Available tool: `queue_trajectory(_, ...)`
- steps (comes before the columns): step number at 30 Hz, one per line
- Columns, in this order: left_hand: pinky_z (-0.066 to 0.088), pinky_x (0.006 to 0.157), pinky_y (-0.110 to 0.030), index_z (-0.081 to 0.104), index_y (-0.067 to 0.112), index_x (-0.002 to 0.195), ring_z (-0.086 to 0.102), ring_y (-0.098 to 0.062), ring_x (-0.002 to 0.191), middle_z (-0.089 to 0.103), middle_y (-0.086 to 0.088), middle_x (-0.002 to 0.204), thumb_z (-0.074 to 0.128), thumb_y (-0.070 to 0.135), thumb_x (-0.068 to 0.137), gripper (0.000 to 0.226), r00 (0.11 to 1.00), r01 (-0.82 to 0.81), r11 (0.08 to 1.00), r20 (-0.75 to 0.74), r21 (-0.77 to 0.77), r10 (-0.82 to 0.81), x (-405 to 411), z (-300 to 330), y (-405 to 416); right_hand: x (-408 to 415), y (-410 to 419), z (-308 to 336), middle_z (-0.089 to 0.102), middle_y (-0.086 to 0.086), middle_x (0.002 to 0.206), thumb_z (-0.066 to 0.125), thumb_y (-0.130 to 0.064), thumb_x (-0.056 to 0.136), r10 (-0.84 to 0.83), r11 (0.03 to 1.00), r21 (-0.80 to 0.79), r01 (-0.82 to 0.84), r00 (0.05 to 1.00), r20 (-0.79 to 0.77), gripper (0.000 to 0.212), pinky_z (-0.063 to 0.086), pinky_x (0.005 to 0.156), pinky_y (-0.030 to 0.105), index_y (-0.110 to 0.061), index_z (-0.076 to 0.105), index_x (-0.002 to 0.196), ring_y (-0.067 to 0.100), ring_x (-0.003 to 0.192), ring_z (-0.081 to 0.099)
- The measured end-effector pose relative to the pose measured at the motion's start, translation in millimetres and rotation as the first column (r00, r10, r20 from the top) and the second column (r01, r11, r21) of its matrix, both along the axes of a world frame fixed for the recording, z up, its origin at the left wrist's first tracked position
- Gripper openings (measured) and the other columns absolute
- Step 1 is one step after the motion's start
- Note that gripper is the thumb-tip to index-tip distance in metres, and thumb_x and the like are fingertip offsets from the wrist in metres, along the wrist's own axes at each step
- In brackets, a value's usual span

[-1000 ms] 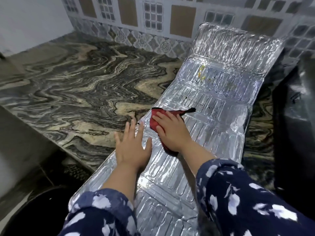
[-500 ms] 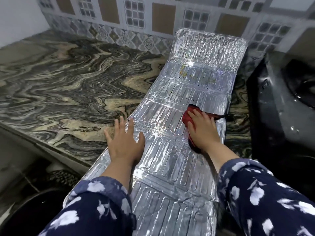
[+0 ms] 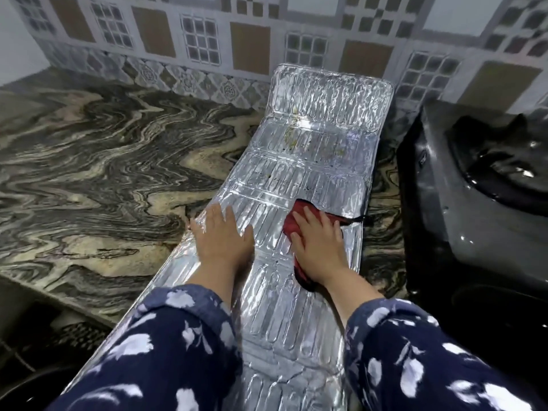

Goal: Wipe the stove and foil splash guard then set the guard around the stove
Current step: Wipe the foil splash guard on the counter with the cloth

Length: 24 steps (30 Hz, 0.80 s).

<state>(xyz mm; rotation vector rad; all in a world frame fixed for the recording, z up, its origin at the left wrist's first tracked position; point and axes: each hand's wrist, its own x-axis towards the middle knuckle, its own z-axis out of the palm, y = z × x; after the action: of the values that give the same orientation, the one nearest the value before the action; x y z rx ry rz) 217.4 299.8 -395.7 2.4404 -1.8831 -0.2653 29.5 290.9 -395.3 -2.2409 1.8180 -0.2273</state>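
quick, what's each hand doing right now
Left hand: open, flat on the foil guard, holding nothing.
Right hand: open, pressing the red cloth onto the guard.

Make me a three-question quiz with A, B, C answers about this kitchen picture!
1. Where is the stove?
A. right of the foil splash guard
B. left of it
C. on top of it

2. What colour is the cloth?
A. blue
B. red
C. yellow

3. How does the foil splash guard lie?
A. rolled into a tube
B. standing around the stove
C. mostly flat on the counter

Answers:
1. A, the black stove sits at the picture's right edge.
2. B, red cloth shows under the right hand.
3. C, the left hand presses it flat; only the far end tips up against the tiled wall.
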Motion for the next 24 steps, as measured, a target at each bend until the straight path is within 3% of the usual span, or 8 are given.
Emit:
queue_trajectory(4,-0.008,0.116,-0.057,-0.006,0.017,0.15,-0.016,-0.021,0.146,-0.014,-0.009,0.159,0.009,0.067,0.087,0.082,0.999,-0.047,0.999,-0.007,-0.014,0.047,-1.5,-9.4,-12.2,-20.0,-37.6,-0.9,0.009,-0.005,0.161,0.02,-0.046,0.097,-0.074,0.997,0.003,0.074,0.996,-0.055,0.053,-0.001,0.119,0.05,-0.034,0.017,0.148,0.026,0.148,0.001)
queue_trajectory(8,-0.006,0.117,-0.057,-0.005,0.018,0.15,-0.015,-0.019,0.147,-0.012,-0.007,0.159,0.01,0.068,0.085,0.083,0.998,-0.054,0.997,0.016,-0.062,0.055,-0.9,-13.5,-12.7,-32.1,-97.5,-3.6,0.009,-0.004,0.161,0.019,-0.045,0.097,-0.156,0.988,-0.006,0.156,0.985,-0.077,0.052,-0.001,0.119,0.051,-0.033,0.017,0.148,0.028,0.147,0.003)
queue_trajectory(15,-0.003,0.118,-0.054,0.0,0.022,0.151,-0.011,-0.017,0.147,-0.008,-0.004,0.16,0.011,0.069,0.085,0.082,0.996,-0.076,0.991,0.027,-0.108,0.079,-1.2,-14.8,-14.0,-31.7,-167.2,-2.8,0.014,-0.006,0.16,0.017,-0.043,0.098,-0.09,0.996,-0.031,0.088,0.994,-0.059,0.051,0.001,0.119,0.052,-0.033,0.019,0.148,0.025,0.148,0.007)
queue_trajectory(20,-0.005,0.118,-0.052,0.001,0.023,0.151,-0.011,-0.016,0.147,-0.008,-0.004,0.16,0.014,0.067,0.086,0.08,0.997,-0.071,0.995,0.014,-0.075,0.072,0.9,-12.4,-12.8,7.5,-115.4,-5.0,0.021,-0.009,0.158,0.021,-0.038,0.099,0.15,0.988,-0.037,-0.149,0.988,0.03,0.048,0.003,0.12,0.048,-0.034,0.025,0.146,0.023,0.147,0.011)
queue_trajectory(24,-0.007,0.118,-0.052,0.002,0.021,0.151,-0.011,-0.016,0.147,-0.009,-0.004,0.16,0.007,0.068,0.083,0.083,0.996,-0.084,0.992,0.031,-0.093,0.087,2.0,-13.0,-7.5,50.9,-84.3,-4.3,0.025,-0.011,0.156,0.027,-0.038,0.099,0.461,0.886,-0.08,-0.456,0.884,0.071,0.046,0.006,0.118,0.046,-0.035,0.031,0.145,0.022,0.146,0.015)
